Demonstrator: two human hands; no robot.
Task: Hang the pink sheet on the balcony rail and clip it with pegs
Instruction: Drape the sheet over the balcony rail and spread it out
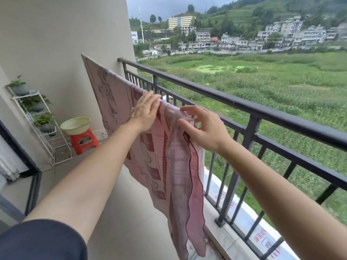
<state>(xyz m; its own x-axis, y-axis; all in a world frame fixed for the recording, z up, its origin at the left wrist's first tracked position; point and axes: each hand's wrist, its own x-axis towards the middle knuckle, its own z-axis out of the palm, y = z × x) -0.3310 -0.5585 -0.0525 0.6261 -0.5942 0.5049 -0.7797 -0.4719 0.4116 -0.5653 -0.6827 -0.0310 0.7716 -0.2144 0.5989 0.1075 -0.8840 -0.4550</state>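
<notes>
Head view: the left hand (pixel 145 109) has its grip clenched on the top fold of the pink sheet (pixel 169 158), pinning it where it drapes over a line or bar just inside the balcony rail (pixel 244 104). The right hand (pixel 202 128) is spread and released, fingertips brushing the bunched edge. No pegs are visible, so if the left hand lets go the unclipped, unevenly hung cloth could slide off or blow away. What actually carries the sheet is hidden beneath it.
</notes>
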